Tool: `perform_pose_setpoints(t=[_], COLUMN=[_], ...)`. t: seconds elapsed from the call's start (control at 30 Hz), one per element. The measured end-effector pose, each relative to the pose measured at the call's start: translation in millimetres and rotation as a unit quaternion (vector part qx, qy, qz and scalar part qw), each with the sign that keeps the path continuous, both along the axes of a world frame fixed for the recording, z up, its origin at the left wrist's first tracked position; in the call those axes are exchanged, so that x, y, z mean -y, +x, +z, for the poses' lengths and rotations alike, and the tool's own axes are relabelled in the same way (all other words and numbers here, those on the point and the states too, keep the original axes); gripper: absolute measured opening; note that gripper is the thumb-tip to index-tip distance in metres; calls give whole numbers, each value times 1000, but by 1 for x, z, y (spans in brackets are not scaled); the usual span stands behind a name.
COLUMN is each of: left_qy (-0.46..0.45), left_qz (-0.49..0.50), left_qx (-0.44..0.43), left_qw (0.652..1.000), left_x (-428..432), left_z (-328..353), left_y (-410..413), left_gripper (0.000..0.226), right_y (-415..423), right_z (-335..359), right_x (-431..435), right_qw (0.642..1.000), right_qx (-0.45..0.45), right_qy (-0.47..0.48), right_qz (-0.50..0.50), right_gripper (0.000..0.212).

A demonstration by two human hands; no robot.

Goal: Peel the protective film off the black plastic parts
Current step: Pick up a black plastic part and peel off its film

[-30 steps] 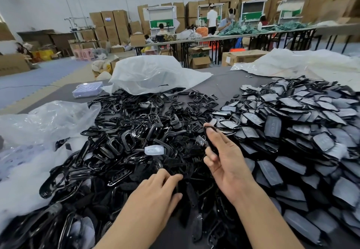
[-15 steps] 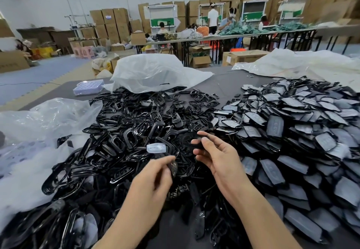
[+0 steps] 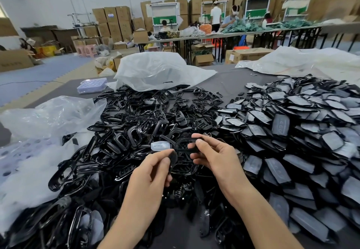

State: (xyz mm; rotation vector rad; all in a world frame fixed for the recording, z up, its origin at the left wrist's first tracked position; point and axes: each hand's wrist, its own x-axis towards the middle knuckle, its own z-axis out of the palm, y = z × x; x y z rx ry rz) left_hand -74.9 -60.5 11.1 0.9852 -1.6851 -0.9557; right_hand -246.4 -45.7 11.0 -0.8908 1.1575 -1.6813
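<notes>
**Presently: both hands holding pieces over the heap of black parts**

Left hand (image 3: 150,174) is closed in a pinch. Its thumb and forefinger grip a small dark oval piece (image 3: 173,159), flat and dull-surfaced. Whether this piece is film or plastic cannot be told.

Right hand (image 3: 216,157) holds a black frame (image 3: 184,145), an open rounded loop of glossy plastic. The thumb sits on its top edge and the fingers curl beneath. The two held items are just apart, above the near middle of the table (image 3: 229,81), which has a dark grey matte top.

Just left of the frame, a film scrap (image 3: 160,145) rests on the heap. It is translucent, whitish and rounded-oblong.

Under and behind the hands lies the glossy heap (image 3: 126,129), a tangle of black loops and frames with sharp highlights. To the right lies the plate heap (image 3: 292,131), made up of flat shield-shaped plates overlapping like shingles. Each plate is faced with hazy grey film, and some show raised button outlines.

A clear bag (image 3: 54,116), crinkled and shiny, lies at the left edge. A white bag (image 3: 155,71), slack and domed, sits at the far side of the glossy heap. A small pale lilac tray (image 3: 91,86) sits to its left. A white sheet (image 3: 311,61), wrinkled, lies behind the plate heap.
</notes>
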Motion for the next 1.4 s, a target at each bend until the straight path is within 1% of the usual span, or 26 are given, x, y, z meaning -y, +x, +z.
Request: perform_pose_setpoints(t=[0.07, 0.17, 0.27, 0.33, 0.4, 0.47, 0.53, 0.6, 0.67, 0.7, 0.77, 0.83, 0.93, 1.0, 1.07, 1.17, 1.23, 1.3, 1.4], left_qy=[-61, -153, -221, -241, -241, -216, -153, -107, -89, -88, -114, -173, -231, -231, -204, -171, -171, -191, -201], left_qz=[21, 55, 88, 111, 120, 109, 94, 76, 61, 55, 57, 79, 102, 119, 141, 159, 163, 169, 165], left_qx=[37, 97, 167, 191, 177, 132, 62, 6, -15, -11, 23, 84, 132, 148, 172, 238, 294, 348, 407], left_qw=[997, 982, 957, 945, 947, 961, 982, 991, 994, 995, 992, 978, 959, 954, 953, 943, 926, 902, 876], left_x=[1, 4, 7, 7, 8, 8, 7, 6, 7, 7, 7, 7, 5, 7, 11, 23, 30, 37, 49], left_z=[-1, -2, -7, -8, -9, -9, -8, -6, -6, -6, -7, -6, -4, -3, -3, -4, -2, 2, 6], left_y=[1, 3, 7, 9, 10, 10, 7, 5, 5, 5, 7, 10, 13, 17, 20, 23, 20, 14, 4], left_gripper=[26, 15, 17, 17, 14, 5, 8, 10, 13, 13, 16, 19, 14, 14, 21, 25, 28, 34, 39], right_y=[2, 8, 16, 20, 22, 23, 25, 27, 29, 30, 29, 29, 30, 28, 21, 9, 5, 3, 2], right_z=[1, 3, 4, 4, 5, 5, 4, 3, 2, 2, 2, 1, 0, 1, 2, 2, 1, -2, -4], right_x=[-2, -4, -4, -6, -7, -9, -9, -9, -9, -9, -9, -9, -8, -7, -6, -4, -2, -1, 0], right_qw=[999, 995, 992, 991, 991, 991, 990, 989, 988, 988, 988, 987, 986, 987, 990, 992, 992, 991, 991], right_qx=[-40, -88, -98, -94, -76, -60, -48, -30, -16, -17, -38, -71, -110, -131, -138, -115, -105, -104, -98], right_qy=[-8, -9, -9, -14, -20, -24, -22, -17, -12, -10, -10, -12, -14, -14, -16, -21, -19, -14, -9], right_qz=[4, 37, 75, 93, 107, 113, 128, 146, 154, 155, 152, 145, 125, 88, 33, -39, -68, -87, -93], right_gripper=[19, 20, 21, 20, 20, 20, 23, 29, 29, 27, 22, 18, 18, 21, 23, 19, 17, 16, 17])
